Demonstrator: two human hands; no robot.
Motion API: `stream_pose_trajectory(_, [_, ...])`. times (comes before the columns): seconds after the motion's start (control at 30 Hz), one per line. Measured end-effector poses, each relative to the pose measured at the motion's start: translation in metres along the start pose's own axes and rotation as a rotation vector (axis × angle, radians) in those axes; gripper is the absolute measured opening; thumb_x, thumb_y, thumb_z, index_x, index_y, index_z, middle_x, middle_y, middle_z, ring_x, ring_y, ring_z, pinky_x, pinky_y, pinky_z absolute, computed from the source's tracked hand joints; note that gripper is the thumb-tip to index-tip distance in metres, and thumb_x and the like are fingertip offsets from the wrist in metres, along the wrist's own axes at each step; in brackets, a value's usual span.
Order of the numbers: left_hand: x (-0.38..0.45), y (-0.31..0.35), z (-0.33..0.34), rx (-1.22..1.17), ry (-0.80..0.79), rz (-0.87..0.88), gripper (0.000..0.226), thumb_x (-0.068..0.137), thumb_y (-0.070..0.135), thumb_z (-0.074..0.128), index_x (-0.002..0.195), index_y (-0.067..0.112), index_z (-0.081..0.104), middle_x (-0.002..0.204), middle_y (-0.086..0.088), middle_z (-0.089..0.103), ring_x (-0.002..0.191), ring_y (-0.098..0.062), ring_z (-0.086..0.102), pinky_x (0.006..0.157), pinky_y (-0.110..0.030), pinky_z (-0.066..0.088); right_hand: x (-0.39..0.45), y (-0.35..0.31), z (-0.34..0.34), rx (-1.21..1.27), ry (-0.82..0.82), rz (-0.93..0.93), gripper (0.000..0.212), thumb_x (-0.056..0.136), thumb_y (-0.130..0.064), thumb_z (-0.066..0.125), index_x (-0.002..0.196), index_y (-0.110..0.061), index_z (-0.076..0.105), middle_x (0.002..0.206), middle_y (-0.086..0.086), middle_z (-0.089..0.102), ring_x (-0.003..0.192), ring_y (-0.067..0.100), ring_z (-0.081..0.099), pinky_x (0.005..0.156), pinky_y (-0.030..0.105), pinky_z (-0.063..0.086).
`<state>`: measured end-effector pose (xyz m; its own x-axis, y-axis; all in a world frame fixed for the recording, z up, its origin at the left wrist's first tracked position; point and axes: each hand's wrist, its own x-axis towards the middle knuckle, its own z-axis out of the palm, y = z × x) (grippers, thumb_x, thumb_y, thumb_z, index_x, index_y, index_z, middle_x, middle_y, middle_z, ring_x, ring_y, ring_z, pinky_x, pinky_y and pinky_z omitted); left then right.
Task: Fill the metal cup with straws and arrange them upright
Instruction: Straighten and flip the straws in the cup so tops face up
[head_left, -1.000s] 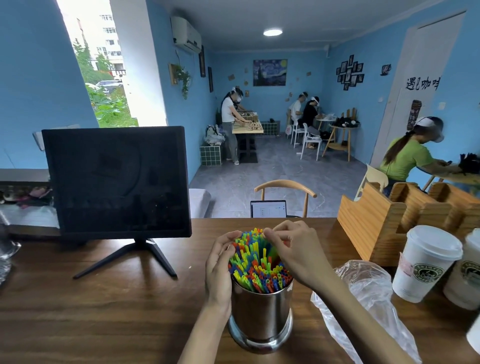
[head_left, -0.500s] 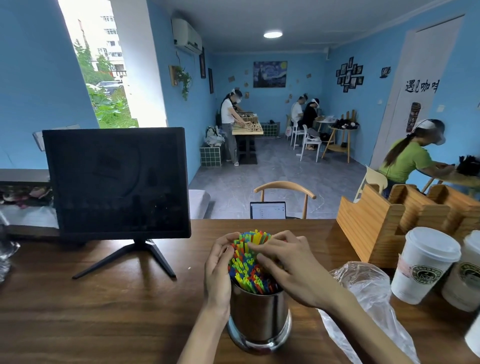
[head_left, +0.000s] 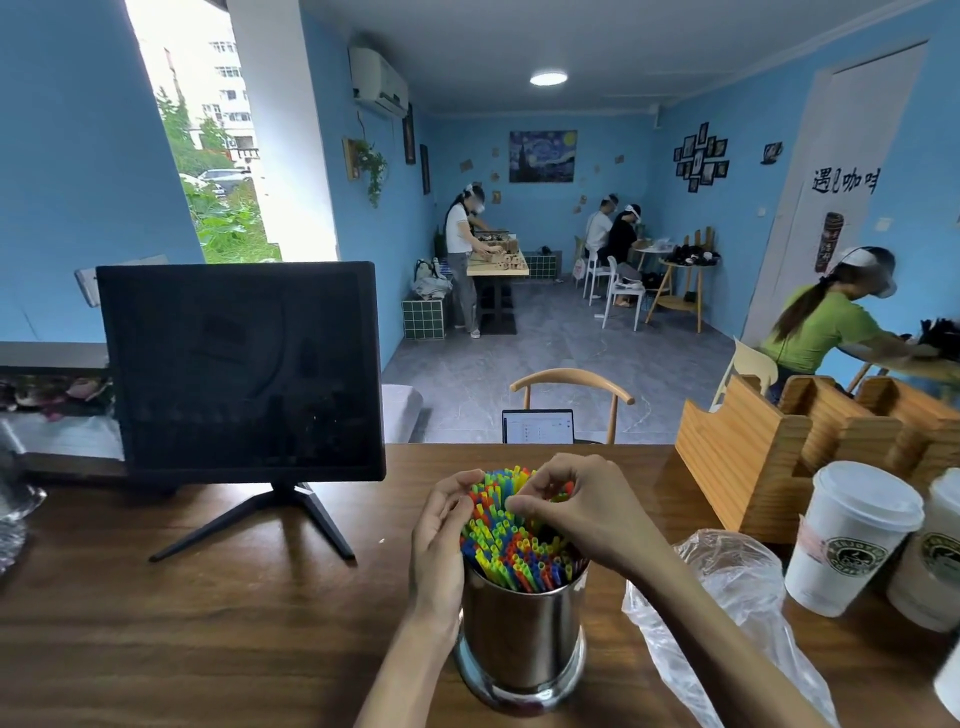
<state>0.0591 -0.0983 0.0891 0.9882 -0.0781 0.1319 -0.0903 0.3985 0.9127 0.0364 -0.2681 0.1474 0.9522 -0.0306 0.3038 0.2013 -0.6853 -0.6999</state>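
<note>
A shiny metal cup (head_left: 522, 639) stands on the wooden counter (head_left: 208, 623) in front of me, packed with several colourful straws (head_left: 511, 545) that lean away from me. My left hand (head_left: 439, 540) lies against the left side of the bundle, fingers curved along the straws. My right hand (head_left: 576, 512) reaches over the top from the right, its thumb and fingertips pinching straw tips near the far side.
A dark monitor (head_left: 241, 369) on a stand sits at the left. A crumpled clear plastic bag (head_left: 727, 603) lies right of the cup. Two lidded paper cups (head_left: 852, 535) and a wooden organiser (head_left: 779, 457) occupy the right. A chair (head_left: 571, 384) stands behind the counter.
My right hand has lifted from low over the straw tops to the far upper tips, uncovering more of the bundle. My left hand has stayed on the left side.
</note>
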Motion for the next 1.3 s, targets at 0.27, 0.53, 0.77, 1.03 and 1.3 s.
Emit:
stream_pose_trajectory(0.27, [0.000, 0.000, -0.001, 0.035, -0.012, 0.004, 0.023, 0.103, 0.007, 0.049, 0.117, 0.012, 0.066, 0.112, -0.003, 0.072, 0.101, -0.015, 0.071, 0.075, -0.024, 0.058, 0.018, 0.013, 0.012, -0.183, -0.040, 0.031, 0.032, 0.104, -0.042, 0.046, 0.130, -0.034, 0.063, 0.134, -0.013, 0.060, 0.125, 0.007, 0.049, 0.112, 0.042, 0.028])
stream_pose_trajectory(0.53, [0.003, 0.001, -0.002, 0.059, -0.026, -0.005, 0.022, 0.102, 0.007, 0.051, 0.119, 0.013, 0.065, 0.111, -0.001, 0.073, 0.101, -0.013, 0.071, 0.074, -0.021, 0.057, 0.030, 0.012, 0.008, -0.097, -0.055, 0.073, 0.021, 0.100, -0.026, 0.059, 0.111, -0.023, 0.077, 0.111, -0.005, 0.074, 0.096, 0.003, 0.063, 0.073, 0.011, 0.046])
stream_pose_trajectory(0.77, [0.031, 0.021, 0.002, 0.289, -0.065, -0.004, 0.020, 0.103, 0.024, 0.055, 0.119, 0.028, 0.065, 0.120, 0.005, 0.070, 0.106, -0.005, 0.067, 0.082, -0.019, 0.053, 0.035, 0.016, 0.003, -0.012, 0.002, 0.063, 0.013, 0.092, -0.020, 0.071, 0.102, -0.023, 0.079, 0.103, -0.006, 0.076, 0.092, 0.000, 0.067, 0.076, 0.014, 0.053])
stream_pose_trajectory(1.03, [0.030, 0.028, 0.001, 0.680, -0.305, 0.175, 0.030, 0.097, 0.057, 0.053, 0.126, 0.055, 0.061, 0.130, 0.030, 0.059, 0.130, 0.001, 0.049, 0.113, -0.039, 0.041, 0.024, -0.018, -0.029, 0.369, 0.533, -0.159, 0.022, 0.097, -0.019, 0.065, 0.101, -0.039, 0.071, 0.090, -0.017, 0.073, 0.083, 0.003, 0.067, 0.070, 0.023, 0.054])
stream_pose_trajectory(1.3, [0.016, 0.047, 0.025, 0.657, -0.254, 0.362, 0.027, 0.097, 0.033, 0.062, 0.120, 0.048, 0.065, 0.117, 0.026, 0.066, 0.116, 0.005, 0.059, 0.101, -0.024, 0.048, 0.005, -0.059, -0.049, 0.753, 0.880, -0.322, 0.022, 0.101, -0.006, 0.058, 0.105, -0.025, 0.069, 0.083, -0.012, 0.072, 0.066, 0.011, 0.062, 0.065, 0.027, 0.055])
